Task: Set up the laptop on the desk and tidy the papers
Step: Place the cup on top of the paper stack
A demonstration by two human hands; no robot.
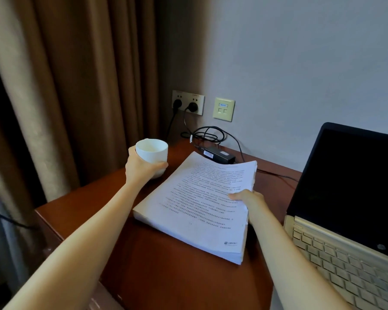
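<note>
Laptop point(345, 209), paper stack point(197, 204), cup point(152, 152): one each

L hand point(141, 167) grips white cup point(152, 153) at desk's point(157, 262) far left corner. R hand point(248, 196) pinches right edge of thick paper stack point(195, 209), far end lifted. Open laptop point(349, 211) at right, screen dark. Black power adapter point(218, 155) behind stack, w/ coiled cable; two plugs in wall socket point(188, 102). Brown curtain point(65, 86) at left.

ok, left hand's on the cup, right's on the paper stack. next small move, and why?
Probably set the cup down by the desk's far left corner, freeing the left hand. The right hand alone grips the paper stack's right edge, lifted and curling while its left edge rests on the desk; squaring it likely needs both hands.
</note>
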